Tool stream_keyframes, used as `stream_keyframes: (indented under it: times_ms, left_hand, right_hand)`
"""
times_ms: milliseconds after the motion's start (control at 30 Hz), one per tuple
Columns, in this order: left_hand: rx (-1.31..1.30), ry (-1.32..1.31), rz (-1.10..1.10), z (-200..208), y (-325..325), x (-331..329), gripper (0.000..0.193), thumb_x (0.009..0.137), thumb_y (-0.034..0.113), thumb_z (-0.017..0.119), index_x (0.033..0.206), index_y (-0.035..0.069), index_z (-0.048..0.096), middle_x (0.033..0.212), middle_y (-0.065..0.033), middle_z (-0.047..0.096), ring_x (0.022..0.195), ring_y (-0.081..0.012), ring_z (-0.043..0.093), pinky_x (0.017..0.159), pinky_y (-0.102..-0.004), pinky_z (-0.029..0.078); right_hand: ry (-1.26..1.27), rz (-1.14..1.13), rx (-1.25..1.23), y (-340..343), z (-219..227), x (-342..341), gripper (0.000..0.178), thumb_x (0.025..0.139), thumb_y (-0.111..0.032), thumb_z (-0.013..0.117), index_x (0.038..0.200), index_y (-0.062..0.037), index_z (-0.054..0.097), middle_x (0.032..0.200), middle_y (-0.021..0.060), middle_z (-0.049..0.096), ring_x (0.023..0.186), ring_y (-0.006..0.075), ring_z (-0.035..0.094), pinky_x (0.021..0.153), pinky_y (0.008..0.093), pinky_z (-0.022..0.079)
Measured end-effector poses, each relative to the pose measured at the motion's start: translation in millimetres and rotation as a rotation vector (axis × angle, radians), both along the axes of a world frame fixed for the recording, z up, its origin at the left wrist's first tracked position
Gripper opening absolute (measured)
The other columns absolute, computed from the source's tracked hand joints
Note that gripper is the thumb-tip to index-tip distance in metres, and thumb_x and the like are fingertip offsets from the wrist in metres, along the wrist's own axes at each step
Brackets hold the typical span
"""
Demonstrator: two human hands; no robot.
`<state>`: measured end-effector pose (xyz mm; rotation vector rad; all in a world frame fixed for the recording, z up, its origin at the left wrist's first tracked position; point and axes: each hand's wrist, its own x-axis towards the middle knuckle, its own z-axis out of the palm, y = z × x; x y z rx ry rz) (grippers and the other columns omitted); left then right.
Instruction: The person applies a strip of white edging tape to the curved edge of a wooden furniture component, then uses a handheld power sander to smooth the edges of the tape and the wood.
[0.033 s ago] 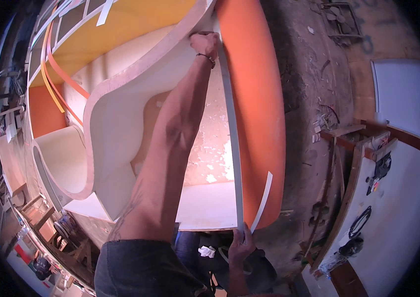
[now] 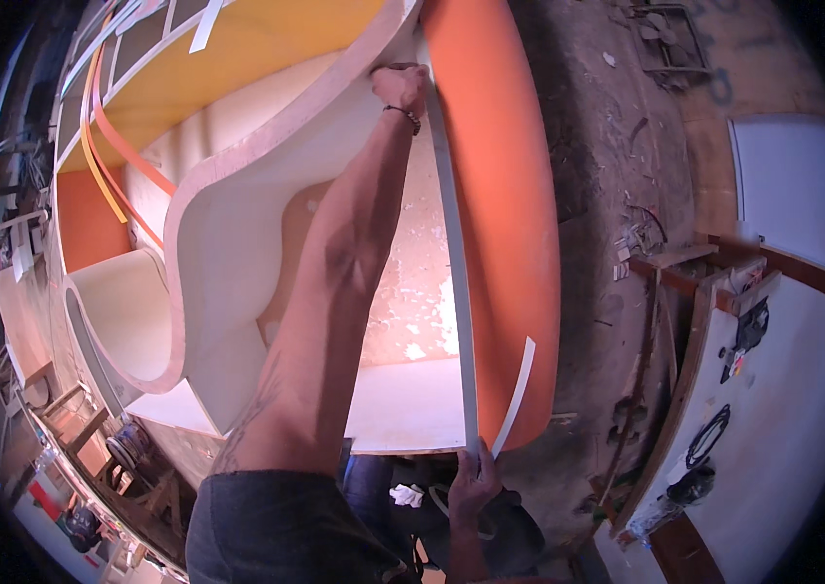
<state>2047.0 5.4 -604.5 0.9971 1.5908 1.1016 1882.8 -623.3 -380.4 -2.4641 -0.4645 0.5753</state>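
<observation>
A large piece of furniture with a curved orange side panel (image 2: pixel 500 214) and a wavy pale panel (image 2: pixel 237 204) lies in front of me. Along the orange panel's inner edge runs a long, narrow grey edge (image 2: pixel 456 253). My left hand (image 2: pixel 401 88), a bracelet at its wrist, is closed in a fist against the far end of this edge; whatever it grips is hidden. At the near end, my right hand (image 2: pixel 476 477) has its fingers pressed together at the base of a thin white strip (image 2: pixel 517 394). The strip's other end stands free over the orange panel.
Orange and yellow strips (image 2: pixel 106 156) hang over the left compartments. To the right stands a white-topped workbench (image 2: pixel 763 419) with a coiled cable (image 2: pixel 707 435) on it. Wooden frames and a cable reel (image 2: pixel 127 445) are at lower left. Debris litters the floor (image 2: pixel 617 165).
</observation>
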Motion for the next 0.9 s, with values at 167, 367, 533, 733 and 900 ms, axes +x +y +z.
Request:
stream_keyframes:
  times_ms: [167, 367, 533, 733, 900]
  left_hand:
    - [-0.144, -0.287, -0.169, 21, -26, 11, 0.026, 0.075, 0.005, 0.078, 0.057, 0.002, 0.059, 0.062, 0.0001, 0.056, 0.055, -0.0100, 0.047, 0.050, -0.0323, 0.038]
    - [-0.085, -0.094, -0.192, 22, -22, -13, 0.022, 0.077, 0.006, 0.076, 0.060, 0.001, 0.062, 0.062, -0.0015, 0.057, 0.053, -0.0127, 0.050, 0.050, -0.0315, 0.039]
    - [-0.226, -0.471, -0.302, 20, -52, -52, 0.011, 0.083, 0.007, 0.075, 0.088, -0.002, 0.074, 0.081, -0.0066, 0.069, 0.068, -0.0166, 0.063, 0.061, -0.0309, 0.052]
    - [-0.150, -0.574, -0.478, 128, -145, -85, 0.004, 0.093, 0.006, 0.071, 0.092, 0.003, 0.069, 0.080, -0.0016, 0.066, 0.067, -0.0101, 0.060, 0.057, -0.0262, 0.049]
    - [0.035, -0.643, -0.565, 224, -205, -144, 0.004, 0.095, 0.006, 0.071, 0.094, 0.002, 0.068, 0.081, -0.0020, 0.066, 0.065, -0.0093, 0.059, 0.057, -0.0233, 0.048]
  right_hand:
    - [0.038, -0.123, -0.011, 3, 8, -8, 0.035, 0.085, -0.003, 0.078, 0.120, 0.0031, 0.071, 0.105, 0.0216, 0.069, 0.093, 0.0340, 0.069, 0.079, 0.0416, 0.057]
    - [-0.044, -0.033, -0.012, -9, 12, -4, 0.036, 0.083, -0.004, 0.079, 0.118, 0.0010, 0.073, 0.103, 0.0209, 0.064, 0.094, 0.0361, 0.068, 0.078, 0.0428, 0.058]
    - [0.009, -0.046, -0.036, -51, 22, -18, 0.038, 0.084, -0.007, 0.080, 0.120, -0.0009, 0.072, 0.101, 0.0212, 0.063, 0.089, 0.0368, 0.068, 0.072, 0.0430, 0.057]
    - [-0.031, -0.076, -0.075, -139, 46, -69, 0.037, 0.083, -0.008, 0.080, 0.119, -0.0015, 0.073, 0.095, 0.0190, 0.062, 0.082, 0.0346, 0.066, 0.067, 0.0418, 0.053]
    - [-0.078, -0.066, -0.008, -211, 72, -125, 0.037, 0.082, -0.006, 0.078, 0.118, -0.0014, 0.073, 0.092, 0.0179, 0.063, 0.081, 0.0343, 0.065, 0.066, 0.0408, 0.052]
